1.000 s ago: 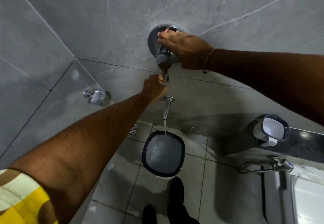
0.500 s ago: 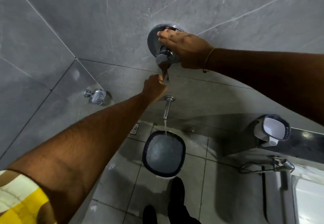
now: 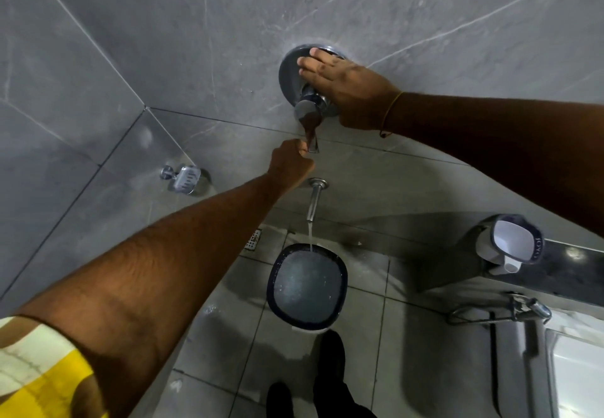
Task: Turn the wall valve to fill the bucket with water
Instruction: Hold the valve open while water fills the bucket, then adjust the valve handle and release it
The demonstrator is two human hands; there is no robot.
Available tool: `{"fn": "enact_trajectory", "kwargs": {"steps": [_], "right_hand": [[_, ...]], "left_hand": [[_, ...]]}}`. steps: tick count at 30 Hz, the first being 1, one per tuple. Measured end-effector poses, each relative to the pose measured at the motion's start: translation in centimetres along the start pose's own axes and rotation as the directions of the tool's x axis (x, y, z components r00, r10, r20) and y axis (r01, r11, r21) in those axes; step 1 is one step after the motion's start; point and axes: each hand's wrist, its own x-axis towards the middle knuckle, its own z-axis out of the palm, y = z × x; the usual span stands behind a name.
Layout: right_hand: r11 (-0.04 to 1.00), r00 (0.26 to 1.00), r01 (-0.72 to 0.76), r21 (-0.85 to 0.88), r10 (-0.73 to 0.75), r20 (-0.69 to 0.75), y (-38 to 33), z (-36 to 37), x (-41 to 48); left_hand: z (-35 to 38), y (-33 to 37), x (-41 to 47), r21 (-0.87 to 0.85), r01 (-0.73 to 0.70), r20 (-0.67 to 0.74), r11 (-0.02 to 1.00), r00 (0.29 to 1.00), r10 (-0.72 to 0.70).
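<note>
A chrome wall valve [image 3: 289,72] with a round plate sits on the grey tiled wall, its lever [image 3: 309,123] pointing down. My right hand [image 3: 346,90] lies flat over the plate's right side, fingers spread across it. My left hand [image 3: 289,164] is closed around the tip of the lever from below. Under them a chrome spout [image 3: 315,200] pours a thin stream of water into a dark-rimmed bucket [image 3: 271,290] on the floor, which holds water nearly up to its rim.
A chrome soap dish [image 3: 184,179] is fixed to the wall at the left. A white and blue mug [image 3: 510,241] stands on a dark ledge at the right, above a chrome tap [image 3: 526,308]. A floor drain [image 3: 254,239] lies beside the bucket. My feet [image 3: 327,368] stand behind it.
Both hands stay on the valve with barely any movement. Water keeps running into the bucket.
</note>
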Motion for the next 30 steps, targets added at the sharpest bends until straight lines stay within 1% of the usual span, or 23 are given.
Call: {"fn": "enact_trajectory", "kwargs": {"steps": [4,8,10,12,15,19,23,25,27,28,30], "right_hand": [[0.998,1.0,0.021,-0.06,-0.021,-0.001,0.1,-0.2,0.1],[0.994,0.999,0.033,-0.104,-0.033,0.007,0.2,-0.2,0.3],[0.992,0.999,0.037,-0.118,-0.037,0.007,0.3,-0.1,0.3],[0.99,0.999,0.044,-0.132,-0.044,0.003,0.4,0.0,0.3],[0.986,0.998,0.053,-0.156,-0.055,-0.007,0.6,0.3,0.4],[0.963,0.995,0.086,-0.255,-0.095,-0.024,1.1,0.5,0.9],[0.875,0.986,0.156,-0.458,-0.168,0.014,1.0,0.1,1.9],[0.827,0.977,0.2,-0.526,-0.211,0.039,0.7,-0.4,2.2],[0.784,0.966,0.221,-0.58,-0.259,0.016,0.9,-0.9,2.4],[0.751,0.952,0.241,-0.615,-0.306,0.0,1.3,-0.9,2.6],[0.639,0.91,0.292,-0.712,-0.414,0.002,2.0,-0.6,3.3]], "left_hand": [[0.1,-0.2,0.1,0.011,-0.008,0.012,1.0,1.0,0.007],[0.7,-0.5,0.2,-0.095,0.023,0.017,0.995,1.0,-0.022],[1.0,-0.2,-0.3,-0.101,0.044,0.03,0.994,0.999,-0.041],[1.4,-0.1,-0.8,-0.031,0.006,0.024,0.999,1.0,-0.005],[1.8,-0.3,-1.3,0.098,-0.103,0.029,0.99,0.995,0.1],[2.2,-0.7,-1.8,0.243,-0.14,0.038,0.96,0.99,0.134],[2.2,-0.9,-2.1,0.32,-0.167,0.024,0.933,0.985,0.168],[2.1,-1.1,-2.2,0.337,-0.182,0.008,0.924,0.982,0.19],[2.1,-1.2,-2.3,0.351,-0.194,0.016,0.916,0.979,0.202],[2.1,-1.2,-2.3,0.357,-0.199,0.022,0.913,0.978,0.205],[2.1,-1.2,-2.2,0.371,-0.207,0.035,0.905,0.977,0.209]]}}
